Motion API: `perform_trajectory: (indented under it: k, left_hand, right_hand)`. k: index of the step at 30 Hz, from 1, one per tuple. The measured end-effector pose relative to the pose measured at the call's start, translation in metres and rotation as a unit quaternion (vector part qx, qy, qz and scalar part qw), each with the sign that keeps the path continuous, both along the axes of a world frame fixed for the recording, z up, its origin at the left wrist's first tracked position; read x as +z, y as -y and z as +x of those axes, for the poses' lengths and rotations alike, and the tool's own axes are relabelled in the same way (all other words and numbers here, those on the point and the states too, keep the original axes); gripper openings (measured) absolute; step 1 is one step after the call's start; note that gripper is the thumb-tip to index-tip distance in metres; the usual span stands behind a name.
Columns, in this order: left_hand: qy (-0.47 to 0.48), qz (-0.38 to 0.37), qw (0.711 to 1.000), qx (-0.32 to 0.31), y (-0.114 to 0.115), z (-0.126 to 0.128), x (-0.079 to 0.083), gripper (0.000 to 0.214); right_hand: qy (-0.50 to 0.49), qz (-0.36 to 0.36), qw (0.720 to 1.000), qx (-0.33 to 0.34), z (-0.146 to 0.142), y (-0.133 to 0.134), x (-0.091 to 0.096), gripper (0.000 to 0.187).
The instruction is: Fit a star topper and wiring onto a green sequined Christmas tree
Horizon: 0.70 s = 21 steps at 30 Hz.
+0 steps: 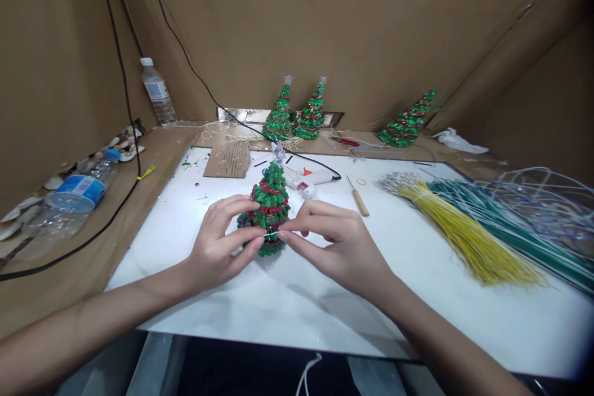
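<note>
A small green Christmas tree [271, 201] with red garland and a pale star on top stands upright on the white board. In front of its lower part is a short, thin white strip [271, 234], stretched between my two hands. My left hand [223, 238] pinches the strip's left end between thumb and index finger, its other fingers beside the tree's left side. On the right, my right hand [336, 241] pinches the other end with thumb and forefinger. Whether the strip touches the tree I cannot tell.
Behind are three similar trees [277, 114], a glue gun [306, 182], a wooden-handled awl [359, 198] and a cardboard piece [227, 159]. Bundles of yellow wires [473, 232] and green wires [505, 216] lie right. Plastic bottles [77, 195] and a black cable [125, 86] are left.
</note>
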<state>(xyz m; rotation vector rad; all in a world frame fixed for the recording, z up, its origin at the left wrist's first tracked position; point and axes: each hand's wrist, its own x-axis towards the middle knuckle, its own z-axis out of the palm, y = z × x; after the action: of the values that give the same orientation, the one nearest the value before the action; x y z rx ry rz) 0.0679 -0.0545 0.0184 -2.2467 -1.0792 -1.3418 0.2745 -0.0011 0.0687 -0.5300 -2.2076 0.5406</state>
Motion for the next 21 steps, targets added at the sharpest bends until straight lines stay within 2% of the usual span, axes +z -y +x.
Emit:
perform_trajectory:
  k: [6,14,21]
  left_hand:
    - [0.000,0.007,1.000,0.005,0.000,0.001,0.000,0.013]
    - [0.009,0.006,1.000,-0.003,0.001,0.002,0.001,0.012]
    - [0.022,-0.008,1.000,-0.007,0.003,0.002,0.001,0.013]
  right_hand:
    - [-0.050,0.001,0.999,0.003,-0.005,0.001,-0.004,0.008]
    - [-0.076,0.044,0.996,0.035,-0.008,0.000,-0.010,0.010]
    - [-0.086,0.063,0.994,0.024,-0.011,0.006,-0.010,0.005]
